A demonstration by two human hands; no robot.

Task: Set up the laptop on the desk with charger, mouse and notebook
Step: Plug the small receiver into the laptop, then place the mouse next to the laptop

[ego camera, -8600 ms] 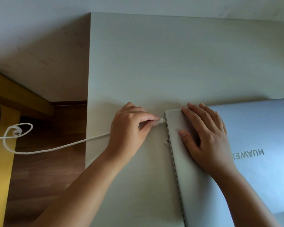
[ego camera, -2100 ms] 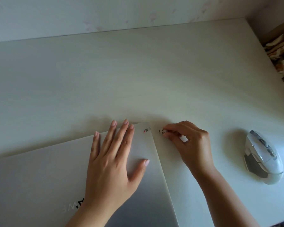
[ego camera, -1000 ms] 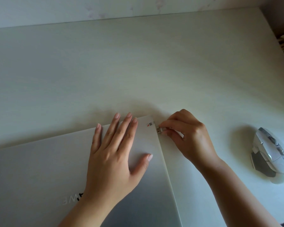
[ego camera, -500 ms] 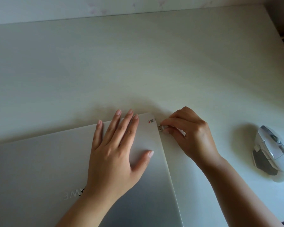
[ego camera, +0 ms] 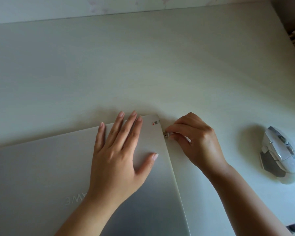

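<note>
My left hand lies flat and spread on the closed laptop, bracing it on the desk. My right hand pinches a small USB plug at the laptop's right edge. If I push it in crooked, it could jam, or shove the laptop sideways; the mouse waits well to the right.

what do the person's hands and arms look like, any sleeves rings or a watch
Both forearms are bare to the frame edge, with no sleeves showing. The left hand and right hand show no rings, watch or gloves; the visible nails are short and look unpainted.
</note>
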